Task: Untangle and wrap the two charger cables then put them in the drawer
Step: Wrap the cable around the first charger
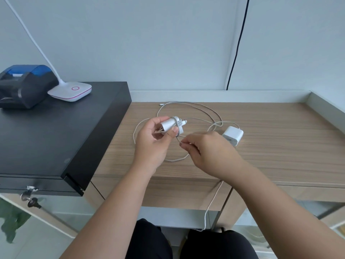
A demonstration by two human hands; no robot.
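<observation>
Hands: L (153, 139) gripping charger (170, 125), R (203, 148) pinching cable (178, 140), over wood desk (270, 139).

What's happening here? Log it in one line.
left hand: holds charger, cable partly wrapped | right hand: pinches cable | second charger: on table | drawer: not reached
</observation>
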